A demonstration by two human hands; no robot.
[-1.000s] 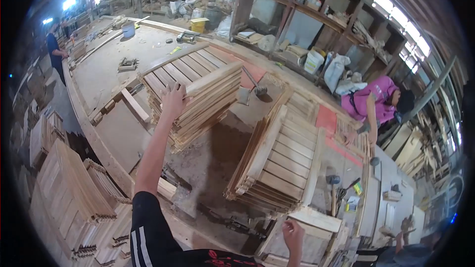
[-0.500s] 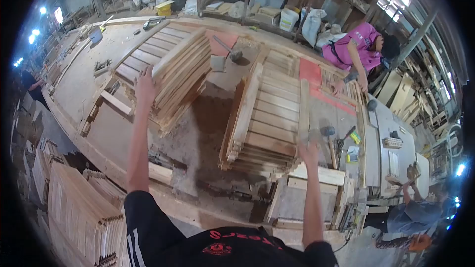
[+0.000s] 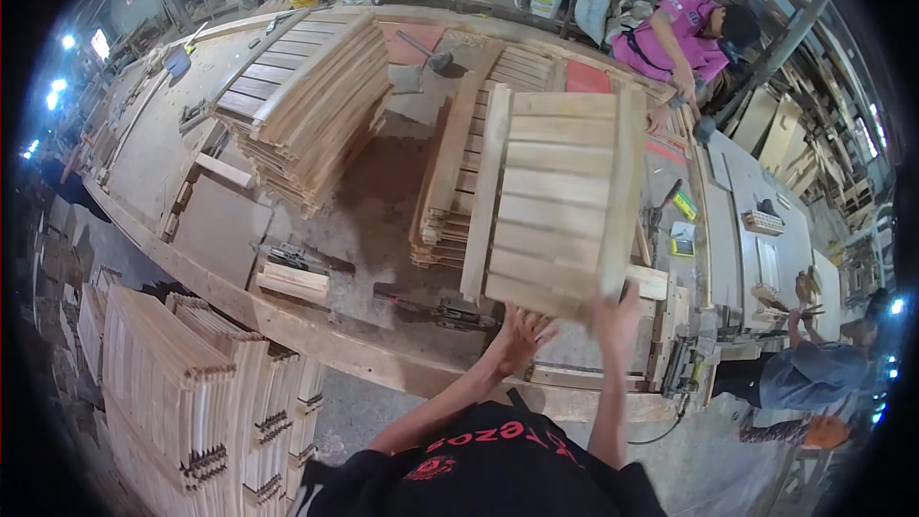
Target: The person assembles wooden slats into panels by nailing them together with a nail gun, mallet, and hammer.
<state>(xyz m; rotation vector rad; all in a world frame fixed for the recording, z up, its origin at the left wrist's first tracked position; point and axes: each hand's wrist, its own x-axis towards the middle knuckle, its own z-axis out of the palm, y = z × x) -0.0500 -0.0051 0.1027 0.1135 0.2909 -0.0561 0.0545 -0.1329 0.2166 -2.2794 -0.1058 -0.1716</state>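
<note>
A slatted wooden panel [image 3: 553, 193] is raised at a tilt over the near end of the middle stack of panels [image 3: 445, 201]. My right hand [image 3: 615, 314] grips the panel's near right corner, slightly blurred. Just below the panel's near edge, my left hand [image 3: 522, 335] has its fingers spread, with the fingertips right at the wood. To the left stands another tall stack of slatted panels [image 3: 321, 101].
A mallet [image 3: 436, 57] lies between the stacks. Clamps [image 3: 464, 314] line the bench's near edge. Further panel stacks [image 3: 168, 373] stand on the floor at left. A person in pink [image 3: 675, 33] works across the bench; another person [image 3: 814, 373] is at right.
A panel has come up off the middle stack and tilted toward me, with my right hand on its corner. My left hand has moved from the left stack to the panel's near edge.
</note>
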